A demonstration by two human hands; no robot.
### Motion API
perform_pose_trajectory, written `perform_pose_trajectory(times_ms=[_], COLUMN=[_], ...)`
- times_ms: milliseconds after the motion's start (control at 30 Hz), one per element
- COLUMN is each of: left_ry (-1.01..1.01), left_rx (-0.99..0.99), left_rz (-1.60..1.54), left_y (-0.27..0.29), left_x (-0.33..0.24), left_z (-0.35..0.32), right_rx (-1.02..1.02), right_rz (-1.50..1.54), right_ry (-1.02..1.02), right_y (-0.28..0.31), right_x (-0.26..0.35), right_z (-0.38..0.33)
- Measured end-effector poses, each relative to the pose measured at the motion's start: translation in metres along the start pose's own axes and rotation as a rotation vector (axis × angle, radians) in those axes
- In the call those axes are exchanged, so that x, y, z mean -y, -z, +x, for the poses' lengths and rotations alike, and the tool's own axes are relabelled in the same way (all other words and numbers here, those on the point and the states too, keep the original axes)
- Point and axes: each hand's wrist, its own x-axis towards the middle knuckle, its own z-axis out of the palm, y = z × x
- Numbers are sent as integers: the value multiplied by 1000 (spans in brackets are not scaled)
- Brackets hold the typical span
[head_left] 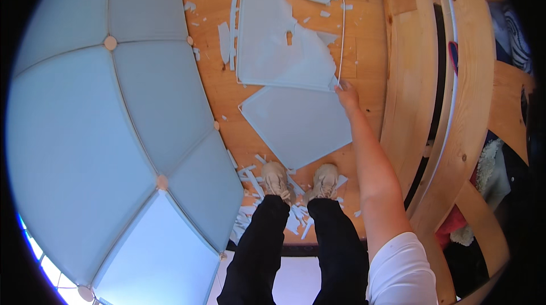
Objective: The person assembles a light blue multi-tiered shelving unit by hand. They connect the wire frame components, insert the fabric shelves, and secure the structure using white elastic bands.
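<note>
The right hand (348,96) is shown reached down to the floor, its fingers closed on the near right corner of a torn panel (264,38); the exact placing of the fingertips is too small to be made out. The left hand lies outside the view, and its state cannot be told.

The torn panel is laid flat on the wooden floor (368,77), in front of the wearer. Its pale sheet is kept whole along the left and near sides but is ripped along a jagged diagonal at the right, where the thin white frame (342,38) is left bare. A small hole is pierced in the sheet, through which the floor is seen. Just left of the panel, a torn strip (223,42) is found.

On the near side, a second pale panel (298,126) is set at an angle, its far part covered by the torn one. Beyond its near edge, two beige shoes (325,180) are planted, surrounded by scattered white scraps (293,222). Black trousers (338,242) are worn, and a white sleeve (401,271) is seen on the right arm.

The left side is occupied by a cabinet (74,129) of pale bluish panels, joined at their corners by round wooden connectors (110,43). At the right, a pale wooden structure (478,77) is seen, with a red cloth (452,225) and a patterned cloth (515,35) held in its openings.
</note>
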Motion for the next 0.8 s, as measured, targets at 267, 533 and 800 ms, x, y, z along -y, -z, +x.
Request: perform_pose_trajectory(times_ms=[267,533,800], left_ry=[3,2,-34], left_rx=[-27,24,20], left_rz=[3,-45,-184], left_y=[-3,5,66], left_x=[18,35,88], left_z=[-3,-3,-13], right_rx=[-65,56,-38], right_rz=[-221,205,38], right_ry=[-151,203,359], right_y=[-16,27,77], right_x=[31,20,152], right_z=[21,-41,-271])
